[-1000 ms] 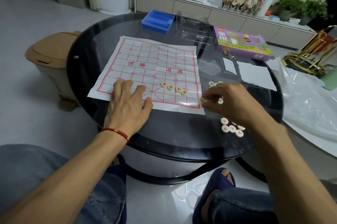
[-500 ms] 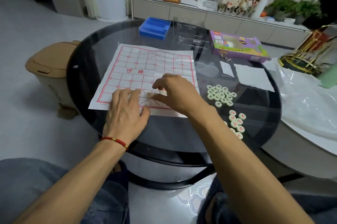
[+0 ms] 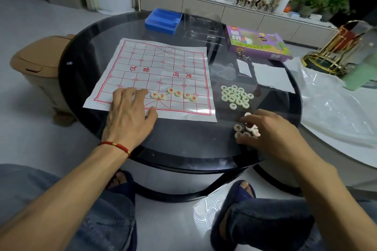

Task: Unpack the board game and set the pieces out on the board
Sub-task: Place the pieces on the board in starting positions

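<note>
Right hand (image 3: 271,134) curled over the red-marked pieces (image 3: 245,130) off the board; whether its fingers pinched one could not be told. Left hand (image 3: 128,116) lay flat, fingers spread, on the paper board (image 3: 163,63), beside six placed pieces (image 3: 173,94). Green-marked pieces (image 3: 236,96) lay clustered on the glass table (image 3: 183,138).

Both forearms are bare to the lower edge of the frame, with no sleeves showing. The left hand (image 3: 130,116) has a thin red cord bracelet (image 3: 116,146) at the wrist, with small gold beads along it; the right hand (image 3: 271,132) wears nothing at the wrist. At the bottom of the frame the legs are in blue denim jeans (image 3: 271,222), and the feet wear dark blue open-toed slippers (image 3: 234,197).
</note>
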`<state>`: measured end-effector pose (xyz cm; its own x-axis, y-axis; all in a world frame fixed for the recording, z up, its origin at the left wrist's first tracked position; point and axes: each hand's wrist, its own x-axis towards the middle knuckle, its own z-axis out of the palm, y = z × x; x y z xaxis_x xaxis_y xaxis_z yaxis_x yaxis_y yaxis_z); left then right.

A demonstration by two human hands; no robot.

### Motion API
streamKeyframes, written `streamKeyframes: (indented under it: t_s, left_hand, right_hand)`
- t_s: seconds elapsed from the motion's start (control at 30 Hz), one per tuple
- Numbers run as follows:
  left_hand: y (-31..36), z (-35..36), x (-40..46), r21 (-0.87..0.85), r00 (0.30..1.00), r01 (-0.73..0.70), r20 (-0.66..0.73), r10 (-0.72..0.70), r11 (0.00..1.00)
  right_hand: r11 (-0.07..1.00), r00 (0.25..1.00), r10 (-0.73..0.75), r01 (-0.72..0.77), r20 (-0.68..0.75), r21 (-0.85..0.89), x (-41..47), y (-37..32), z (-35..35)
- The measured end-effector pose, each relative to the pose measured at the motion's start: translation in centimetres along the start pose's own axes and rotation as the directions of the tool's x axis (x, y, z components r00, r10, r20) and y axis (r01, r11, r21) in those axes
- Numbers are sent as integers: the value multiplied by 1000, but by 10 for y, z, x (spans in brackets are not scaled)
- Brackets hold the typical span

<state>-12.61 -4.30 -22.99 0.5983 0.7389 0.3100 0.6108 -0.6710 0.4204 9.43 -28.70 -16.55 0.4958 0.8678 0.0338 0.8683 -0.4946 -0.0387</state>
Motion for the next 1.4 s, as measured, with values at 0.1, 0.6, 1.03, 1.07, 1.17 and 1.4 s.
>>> streamKeyframes:
  t_s: [0.1,0.6,1.03,1.07,1.17,1.4]
  left_hand:
    - [0,0,0,-4,1000,5,-2,-5,1000]
    - [0,-1,1,1,1000,17,9,-17,1000]
    - [4,-3,0,28,999,29,19,-30,999]
    - [4,-3,0,26,999,35,13,-35,999]
    - [6,-4,0,40,999,44,8,-44,998]
    - [6,-3,1,66,999,33,9,-33,997]
  right_hand:
    - [1000,1000,-12,12,7,8,4,3,6]
    - [964,979,-202,192,38,184,16,-20,6]
    - [918,977,-184,211,-111,335,98,-107,1]
    - [923,976,-190,214,-106,320,116,-120,6]
    - [951,976,-184,207,-116,230,161,-150,21]
    - [969,979,-198,202,-47,139,189,-173,30]
